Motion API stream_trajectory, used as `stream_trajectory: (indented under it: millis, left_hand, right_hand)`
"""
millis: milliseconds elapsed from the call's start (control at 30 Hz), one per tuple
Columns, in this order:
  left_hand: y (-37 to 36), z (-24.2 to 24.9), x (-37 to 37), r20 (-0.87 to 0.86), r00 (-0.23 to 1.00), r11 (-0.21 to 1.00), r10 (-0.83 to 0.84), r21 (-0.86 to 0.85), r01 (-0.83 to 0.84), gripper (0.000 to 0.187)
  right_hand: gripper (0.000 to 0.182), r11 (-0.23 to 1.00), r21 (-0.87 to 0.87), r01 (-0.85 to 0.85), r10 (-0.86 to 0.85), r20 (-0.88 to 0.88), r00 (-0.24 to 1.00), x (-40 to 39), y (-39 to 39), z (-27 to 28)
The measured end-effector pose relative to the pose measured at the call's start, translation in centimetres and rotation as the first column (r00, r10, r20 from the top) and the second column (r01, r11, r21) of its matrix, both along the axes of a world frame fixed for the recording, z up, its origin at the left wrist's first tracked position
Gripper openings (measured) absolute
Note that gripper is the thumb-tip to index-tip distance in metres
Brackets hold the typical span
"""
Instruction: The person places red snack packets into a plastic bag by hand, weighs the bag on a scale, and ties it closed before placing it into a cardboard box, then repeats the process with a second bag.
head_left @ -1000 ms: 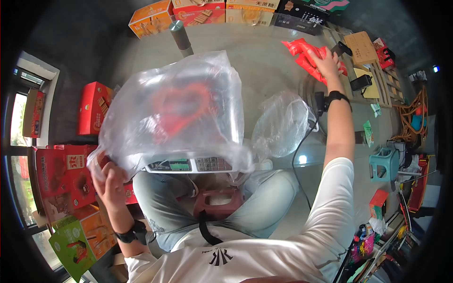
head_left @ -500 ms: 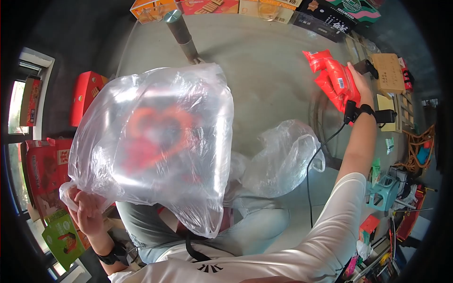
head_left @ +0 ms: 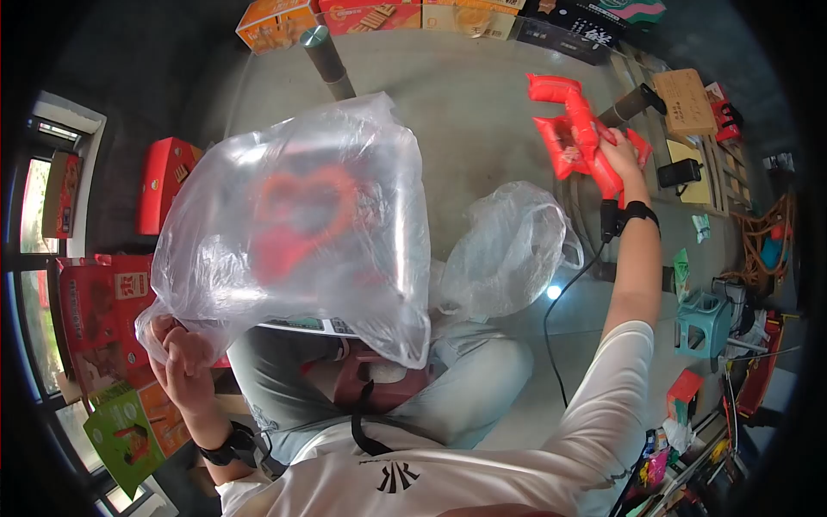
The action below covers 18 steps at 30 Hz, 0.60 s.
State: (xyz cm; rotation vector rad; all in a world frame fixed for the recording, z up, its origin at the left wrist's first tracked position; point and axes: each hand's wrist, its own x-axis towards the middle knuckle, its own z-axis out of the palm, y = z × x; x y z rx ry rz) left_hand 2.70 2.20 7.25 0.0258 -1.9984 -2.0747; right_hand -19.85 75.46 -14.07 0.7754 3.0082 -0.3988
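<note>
A large clear plastic bag (head_left: 362, 172) spreads over a box-like shape at the left centre; a blurred orange-red heart and red patch show through it. My left hand (head_left: 179, 358) grips the bag's lower left corner, fingers curled into the film. Out at the upper right, my right hand (head_left: 624, 159) is closed on several red shiny packets (head_left: 570, 138), which fan out past its fingers. Part of a scale (head_left: 301, 325) with a small display shows under the bag's lower edge. A second, crumpled clear bag (head_left: 504, 250) lies to the right of the large one.
Coloured boxes (head_left: 370, 15) line the glass table's far edge (head_left: 413, 39). A metal cylinder (head_left: 326, 59) stands at the upper left. Red boxes (head_left: 164, 185) are on the left. A cardboard box (head_left: 687, 101) and a teal stool (head_left: 700, 323) are on the right. A black cable (head_left: 551, 345) trails from my right wrist.
My right hand has moved left and up in the view with the red packets, which are now turned and more spread. The large bag has shifted, uncovering the scale's edge.
</note>
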Motion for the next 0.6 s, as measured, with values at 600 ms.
stream_trajectory:
  millis: [600]
  left_hand:
    - [-0.5, -1.1, -0.6, -0.055, 0.997, 0.997, -0.056, 0.055, 0.060, 0.026]
  right_hand:
    - [0.085, 0.977, 0.151, -0.151, 0.170, -0.125, 0.977, -11.3, -13.0, 4.2]
